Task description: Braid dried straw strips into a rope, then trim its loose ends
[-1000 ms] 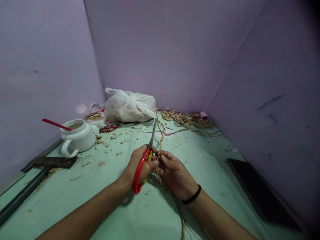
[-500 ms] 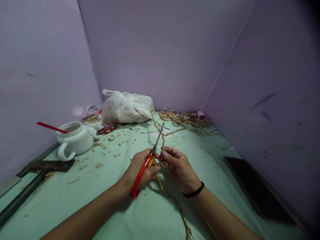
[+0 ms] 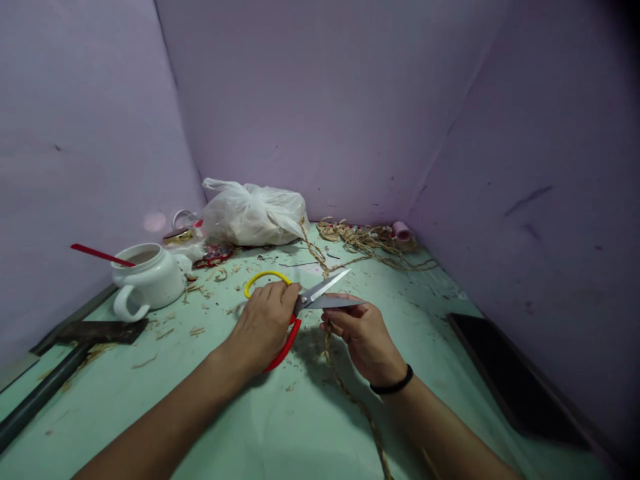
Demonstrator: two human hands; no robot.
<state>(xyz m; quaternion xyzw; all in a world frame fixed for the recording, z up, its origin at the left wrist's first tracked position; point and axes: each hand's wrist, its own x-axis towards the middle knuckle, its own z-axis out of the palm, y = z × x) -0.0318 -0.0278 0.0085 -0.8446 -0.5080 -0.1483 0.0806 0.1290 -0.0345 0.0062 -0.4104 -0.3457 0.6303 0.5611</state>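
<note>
My left hand (image 3: 265, 323) is closed around a pair of scissors (image 3: 315, 298) with one yellow and one red handle. The blades are spread and point right, over the fingers of my right hand (image 3: 363, 333). Between those pinched fingers runs a braided straw cord (image 3: 345, 390), which trails down toward the lower edge of the view and up past the blades to the back of the table. The spot where blades, cord and fingertips meet is partly covered, so I cannot tell whether the blades touch the cord.
A white pot (image 3: 153, 280) with a red stick stands at left, above a hammer (image 3: 75, 353). A tied white plastic bag (image 3: 255, 213) and a heap of cord with beads (image 3: 370, 240) lie at the back. A dark flat slab (image 3: 515, 380) is at right.
The scissors have swung from pointing away, with blades together, to pointing right with blades apart. My left hand has turned over, back upward. My right hand keeps its pinch on the cord.
</note>
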